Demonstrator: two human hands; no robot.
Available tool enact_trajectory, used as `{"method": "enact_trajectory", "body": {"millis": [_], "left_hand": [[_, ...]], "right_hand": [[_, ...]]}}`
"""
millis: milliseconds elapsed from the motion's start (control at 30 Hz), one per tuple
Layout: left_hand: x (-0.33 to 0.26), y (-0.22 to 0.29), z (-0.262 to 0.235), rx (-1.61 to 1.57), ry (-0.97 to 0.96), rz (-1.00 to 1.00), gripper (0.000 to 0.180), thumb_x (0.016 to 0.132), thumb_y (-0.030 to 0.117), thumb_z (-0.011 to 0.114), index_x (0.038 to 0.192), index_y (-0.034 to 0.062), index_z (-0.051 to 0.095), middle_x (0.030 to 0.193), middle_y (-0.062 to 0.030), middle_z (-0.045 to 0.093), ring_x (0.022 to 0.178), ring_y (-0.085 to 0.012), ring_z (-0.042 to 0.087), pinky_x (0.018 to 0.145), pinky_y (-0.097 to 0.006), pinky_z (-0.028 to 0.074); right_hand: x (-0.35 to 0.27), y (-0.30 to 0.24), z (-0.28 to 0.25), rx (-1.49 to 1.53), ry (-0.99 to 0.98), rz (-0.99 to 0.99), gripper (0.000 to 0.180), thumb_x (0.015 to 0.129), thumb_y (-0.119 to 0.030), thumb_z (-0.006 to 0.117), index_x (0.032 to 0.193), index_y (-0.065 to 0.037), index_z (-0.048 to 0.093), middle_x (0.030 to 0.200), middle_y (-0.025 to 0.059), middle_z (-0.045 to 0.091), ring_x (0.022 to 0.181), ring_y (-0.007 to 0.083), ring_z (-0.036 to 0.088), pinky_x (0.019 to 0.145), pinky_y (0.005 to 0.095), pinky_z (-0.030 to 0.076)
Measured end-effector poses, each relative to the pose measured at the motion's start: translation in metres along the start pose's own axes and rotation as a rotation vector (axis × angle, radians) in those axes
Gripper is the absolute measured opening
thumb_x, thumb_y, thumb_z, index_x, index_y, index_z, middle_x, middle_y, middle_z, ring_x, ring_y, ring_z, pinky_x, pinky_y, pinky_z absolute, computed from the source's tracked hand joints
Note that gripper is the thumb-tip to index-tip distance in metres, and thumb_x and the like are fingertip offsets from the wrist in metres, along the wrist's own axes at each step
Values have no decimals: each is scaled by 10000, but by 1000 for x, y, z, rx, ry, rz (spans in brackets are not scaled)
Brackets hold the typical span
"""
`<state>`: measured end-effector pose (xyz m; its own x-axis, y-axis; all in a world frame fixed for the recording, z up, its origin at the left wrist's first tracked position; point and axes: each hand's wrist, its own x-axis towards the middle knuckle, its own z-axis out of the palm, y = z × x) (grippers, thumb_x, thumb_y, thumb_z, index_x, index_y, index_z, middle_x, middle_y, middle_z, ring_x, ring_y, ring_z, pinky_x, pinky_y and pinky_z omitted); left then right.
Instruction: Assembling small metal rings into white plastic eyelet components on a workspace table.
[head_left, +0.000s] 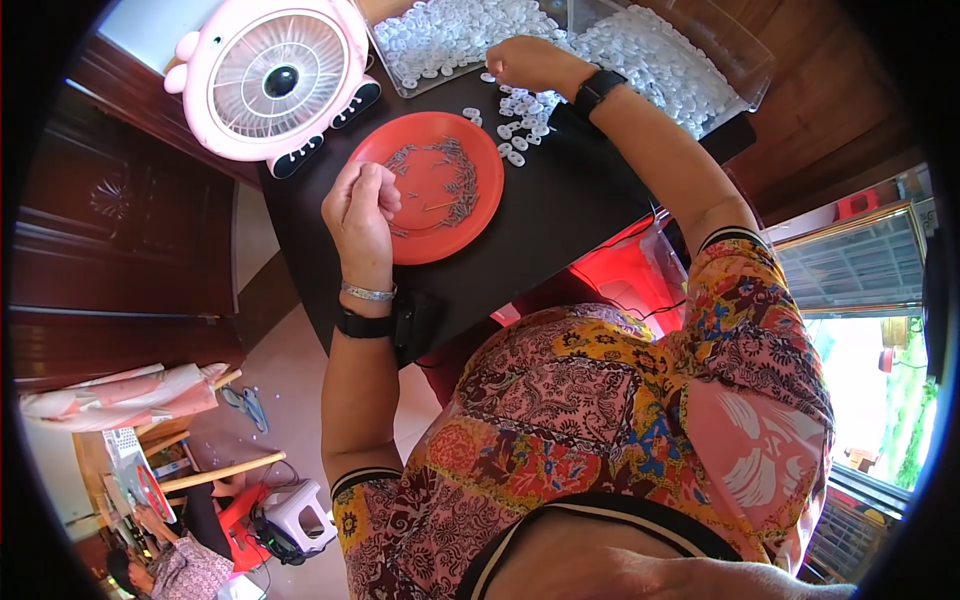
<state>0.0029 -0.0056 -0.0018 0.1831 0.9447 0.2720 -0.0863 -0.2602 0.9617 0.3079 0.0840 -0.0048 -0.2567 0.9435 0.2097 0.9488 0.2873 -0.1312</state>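
My left hand (pixel 362 205) is closed over the left rim of a round red plate (pixel 482 215), thumb against curled fingers. What it may hold is hidden. Small grey metal pieces (pixel 463 180), like screws or nails, lie scattered in a ring on the plate. My right hand (pixel 528 64) is closed too, at the near edge of a clear bin (pixel 408 88) heaped with small translucent plastic pieces (pixel 465 28). I cannot make out anything in its fingers. Below it, a loose group of the same oval pieces (pixel 517 143) lies on the black table (pixel 545 235).
A pink animal-shaped fan (pixel 283 82) stands at the table's far left. Another clear bin (pixel 740 85) of white pieces sits at the far right. A red stool (pixel 615 265) is by the near edge, with dark cables across it. Another person (pixel 185 570) sits at lower left.
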Motion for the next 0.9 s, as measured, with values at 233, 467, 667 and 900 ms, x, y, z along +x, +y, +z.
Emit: {"method": "enact_trajectory", "body": {"millis": [233, 467, 667, 900], "left_hand": [[0, -1, -1, -35, -8, 8, 239, 904, 178, 491, 747, 21, 579, 616, -15, 532, 527, -68, 468, 489, -197, 352], [1, -2, -2, -36, -2, 6, 230, 904, 171, 496, 750, 22, 581, 617, -13, 533, 527, -68, 470, 484, -194, 355], [1, 1, 0, -33, -12, -4, 224, 899, 168, 505, 746, 22, 580, 615, -10, 534, 529, -66, 473, 486, -191, 359], [0, 0, 4, 57, -98, -154, 162, 888, 192, 536, 830, 44, 572, 654, -7, 555, 560, -60, 491, 500, -189, 375]], "right_hand": [[3, -15, -7, -72, -113, 16, 90, 699, -96, 613, 782, -63, 619, 760, 141, 632, 775, 338, 612, 651, 428, 460], [5, -10, 0, -86, -95, 4, 79, 672, -56, 583, 747, -66, 604, 730, 147, 615, 783, 338, 608, 655, 423, 453], [7, -10, 4, -74, -54, -5, 126, 700, -91, 608, 816, -55, 644, 764, 115, 651, 707, 283, 621, 627, 386, 467], [-11, -111, -13, 1112, -114, 21, 216, 813, -167, 675, 933, 8, 642, 764, 12, 624, 689, 65, 567, 622, 209, 465]]}}
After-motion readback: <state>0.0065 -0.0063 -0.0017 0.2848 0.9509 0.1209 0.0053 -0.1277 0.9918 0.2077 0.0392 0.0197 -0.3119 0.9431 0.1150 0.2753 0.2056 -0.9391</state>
